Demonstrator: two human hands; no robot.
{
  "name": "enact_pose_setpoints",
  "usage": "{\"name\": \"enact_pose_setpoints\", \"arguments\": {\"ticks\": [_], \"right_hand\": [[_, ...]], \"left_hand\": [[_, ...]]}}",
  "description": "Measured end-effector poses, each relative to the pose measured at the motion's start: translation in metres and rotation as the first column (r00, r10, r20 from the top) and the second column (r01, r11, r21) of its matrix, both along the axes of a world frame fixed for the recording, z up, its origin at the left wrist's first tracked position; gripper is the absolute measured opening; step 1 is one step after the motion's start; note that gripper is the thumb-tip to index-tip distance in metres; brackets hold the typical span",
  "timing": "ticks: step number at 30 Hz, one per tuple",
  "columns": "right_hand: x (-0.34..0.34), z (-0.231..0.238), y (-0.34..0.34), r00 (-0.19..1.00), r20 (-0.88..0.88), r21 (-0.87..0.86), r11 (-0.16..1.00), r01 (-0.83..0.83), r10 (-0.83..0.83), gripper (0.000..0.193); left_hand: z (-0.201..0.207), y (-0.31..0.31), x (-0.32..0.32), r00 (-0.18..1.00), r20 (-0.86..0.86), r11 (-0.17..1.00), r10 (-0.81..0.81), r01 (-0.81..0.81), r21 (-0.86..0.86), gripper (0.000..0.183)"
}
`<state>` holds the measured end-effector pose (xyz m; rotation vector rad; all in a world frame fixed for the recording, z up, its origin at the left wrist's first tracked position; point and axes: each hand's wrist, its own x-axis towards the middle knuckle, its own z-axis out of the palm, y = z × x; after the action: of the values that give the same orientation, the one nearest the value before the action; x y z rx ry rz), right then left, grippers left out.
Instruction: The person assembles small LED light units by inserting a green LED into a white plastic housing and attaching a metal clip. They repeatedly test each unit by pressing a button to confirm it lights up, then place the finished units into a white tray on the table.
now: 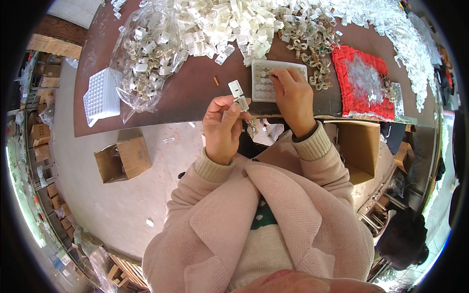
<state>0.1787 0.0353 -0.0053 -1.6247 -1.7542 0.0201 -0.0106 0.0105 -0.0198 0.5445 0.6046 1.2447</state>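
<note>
Holding a small white plastic clip (241, 102) up over the near edge of the bench (195, 93), the left hand (222, 129) has thumb & fingers closed round it, clip pinched at the fingertips w/ its top sticking out. A second white clip (235, 88) lies on the bench just beyond it, close to the near edge. Right hand (292, 97) is reaching down onto a white tray (266, 80) w/ rows of round pockets, fingers curled & tips bunched together at the tray's far part; can't tell whether it's got anything between them, too small to see. Tray sits near the near edge, about mid-bench. Behind it, toward the far edge, a big heap of white clips (229, 27) spreads across the bench, w/ a clear plastic bag (146, 58) of more parts spilling at the left side. A white gridded block (101, 95) rests at the left edge of the bench. A red cloth (349, 83) w/ clear bits on it lies toward the right end, & a cluster of clear rings (312, 44) sits between heap & cloth. Below the bench on the floor: an open cardboard box (122, 158) at left, another box (359, 146) at right. Person wears a pink coat (264, 219).
</note>
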Motion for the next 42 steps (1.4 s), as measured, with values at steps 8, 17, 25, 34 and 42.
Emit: {"name": "enact_pose_setpoints", "arguments": {"ticks": [8,17,25,34,42], "right_hand": [[-0.005,0.009,0.008,0.986,0.165,0.025,1.0,-0.008,0.004,0.019],[-0.024,0.047,-0.034,0.908,-0.209,0.144,0.93,-0.339,0.364,0.024],[-0.026,0.048,-0.039,0.934,-0.108,0.243,0.92,-0.309,0.342,0.028],[-0.034,0.042,-0.041,0.924,0.094,0.243,0.892,-0.381,0.369,0.04],[-0.02,0.011,-0.005,0.989,-0.028,0.023,0.989,-0.143,0.143,0.029]], "left_hand": [[0.0,0.003,0.0,0.998,0.046,0.999,-0.031,0.032,-0.012,0.012],[0.007,-0.006,0.008,0.999,0.049,1.0,0.007,-0.006,-0.021,0.012],[0.015,-0.01,0.006,0.993,0.079,0.995,-0.088,0.092,-0.049,0.011],[0.007,-0.008,0.013,0.994,0.103,0.992,0.043,-0.03,-0.127,0.01],[0.0,-0.001,0.001,0.997,0.072,0.988,0.024,-0.013,-0.156,0.01]]}}
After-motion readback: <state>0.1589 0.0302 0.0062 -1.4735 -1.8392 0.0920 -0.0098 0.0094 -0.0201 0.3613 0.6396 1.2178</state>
